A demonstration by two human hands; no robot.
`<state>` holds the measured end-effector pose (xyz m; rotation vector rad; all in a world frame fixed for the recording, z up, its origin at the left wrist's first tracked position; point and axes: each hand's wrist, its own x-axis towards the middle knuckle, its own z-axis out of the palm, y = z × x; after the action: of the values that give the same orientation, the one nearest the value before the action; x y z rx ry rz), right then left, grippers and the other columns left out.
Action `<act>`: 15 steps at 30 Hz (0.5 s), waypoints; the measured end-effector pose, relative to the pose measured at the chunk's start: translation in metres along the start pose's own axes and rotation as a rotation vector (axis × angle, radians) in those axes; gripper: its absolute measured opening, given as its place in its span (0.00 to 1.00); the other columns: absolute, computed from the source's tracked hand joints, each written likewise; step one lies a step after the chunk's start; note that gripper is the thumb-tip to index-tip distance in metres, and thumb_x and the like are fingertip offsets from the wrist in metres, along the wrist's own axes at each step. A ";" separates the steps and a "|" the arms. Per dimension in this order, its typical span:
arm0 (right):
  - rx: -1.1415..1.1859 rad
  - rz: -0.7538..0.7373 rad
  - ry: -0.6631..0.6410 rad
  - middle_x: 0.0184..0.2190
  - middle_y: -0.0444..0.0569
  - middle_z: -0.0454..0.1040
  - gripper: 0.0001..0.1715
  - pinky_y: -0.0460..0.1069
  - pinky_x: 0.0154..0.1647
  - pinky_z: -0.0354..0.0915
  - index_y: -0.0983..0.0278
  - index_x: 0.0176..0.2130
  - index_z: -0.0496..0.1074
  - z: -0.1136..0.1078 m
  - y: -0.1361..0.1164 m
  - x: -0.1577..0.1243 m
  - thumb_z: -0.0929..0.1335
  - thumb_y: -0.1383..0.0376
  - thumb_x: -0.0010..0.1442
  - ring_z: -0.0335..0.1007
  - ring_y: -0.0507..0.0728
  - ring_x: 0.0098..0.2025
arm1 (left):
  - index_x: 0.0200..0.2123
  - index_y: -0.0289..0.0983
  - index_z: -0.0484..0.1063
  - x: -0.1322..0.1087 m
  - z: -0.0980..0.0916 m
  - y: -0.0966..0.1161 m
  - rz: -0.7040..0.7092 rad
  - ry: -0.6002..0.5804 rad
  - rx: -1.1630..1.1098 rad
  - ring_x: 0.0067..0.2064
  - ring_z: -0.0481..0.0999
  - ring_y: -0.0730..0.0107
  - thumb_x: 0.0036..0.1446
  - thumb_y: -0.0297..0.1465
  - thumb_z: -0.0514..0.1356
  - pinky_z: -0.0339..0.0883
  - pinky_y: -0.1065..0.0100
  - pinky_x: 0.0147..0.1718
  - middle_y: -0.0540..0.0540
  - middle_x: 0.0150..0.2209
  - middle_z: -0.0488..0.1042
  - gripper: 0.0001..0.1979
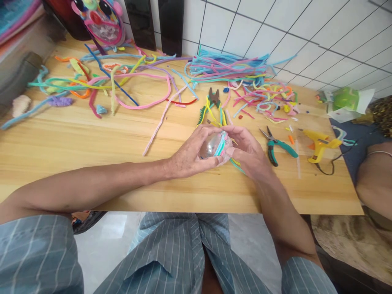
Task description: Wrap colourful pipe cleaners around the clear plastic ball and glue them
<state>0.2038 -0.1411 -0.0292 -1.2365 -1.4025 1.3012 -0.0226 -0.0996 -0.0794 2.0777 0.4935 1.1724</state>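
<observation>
A clear ball (211, 147) sits between both hands over the near middle of the desk (76, 143). The left hand (190, 153) curls its fingers round the left side; the right hand (251, 152) pinches the trimmed right side. Cutters (214, 98) lie just beyond, pliers (276, 143) right.

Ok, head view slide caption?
Left hand and right hand hold a clear shell amid pipe cleaners, pliers and a glue gun.
</observation>
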 end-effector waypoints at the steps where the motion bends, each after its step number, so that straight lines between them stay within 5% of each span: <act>1: -0.005 -0.007 0.001 0.62 0.51 0.81 0.37 0.65 0.72 0.74 0.50 0.59 0.78 0.001 0.000 0.000 0.84 0.43 0.56 0.75 0.68 0.69 | 0.72 0.46 0.64 0.000 0.000 0.000 0.002 0.002 -0.002 0.70 0.75 0.49 0.72 0.45 0.68 0.73 0.43 0.70 0.36 0.67 0.74 0.32; 15: -0.014 0.000 -0.003 0.65 0.50 0.79 0.40 0.67 0.74 0.71 0.50 0.59 0.76 0.004 0.001 0.001 0.86 0.47 0.52 0.77 0.68 0.68 | 0.73 0.47 0.63 -0.001 0.002 -0.001 0.015 0.001 0.005 0.70 0.75 0.46 0.71 0.46 0.68 0.72 0.41 0.70 0.35 0.68 0.75 0.33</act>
<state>0.1995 -0.1413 -0.0302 -1.2441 -1.4159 1.2954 -0.0213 -0.0997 -0.0814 2.0890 0.4821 1.1817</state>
